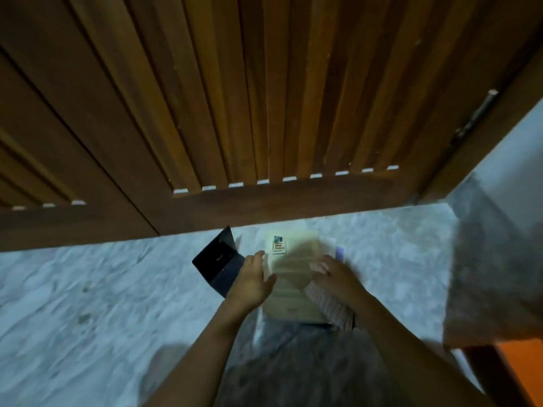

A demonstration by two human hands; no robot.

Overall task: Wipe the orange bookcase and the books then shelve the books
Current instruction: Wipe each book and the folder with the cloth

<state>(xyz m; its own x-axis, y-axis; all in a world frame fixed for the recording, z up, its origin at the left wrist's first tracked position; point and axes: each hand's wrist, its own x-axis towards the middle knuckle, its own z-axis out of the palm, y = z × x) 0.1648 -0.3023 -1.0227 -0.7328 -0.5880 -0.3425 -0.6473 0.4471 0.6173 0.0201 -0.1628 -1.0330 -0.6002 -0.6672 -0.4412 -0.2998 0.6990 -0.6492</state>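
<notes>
Flanking the cream book (289, 284) at frame centre, the left grip (254, 279) clasps its left edge. The right grip (333, 276) curls at its right edge beside a striped cloth (330, 308), and blur hides what it holds. The book's long axis runs up-frame. The orange bookcase (521, 373) lies lower right, nearer the right grip.

Cream book (291, 292): flat on floor, label at top-left corner. Dark book (219, 261): just left, partly open. Striped cloth (326, 306): on cream book's right edge.
</notes>
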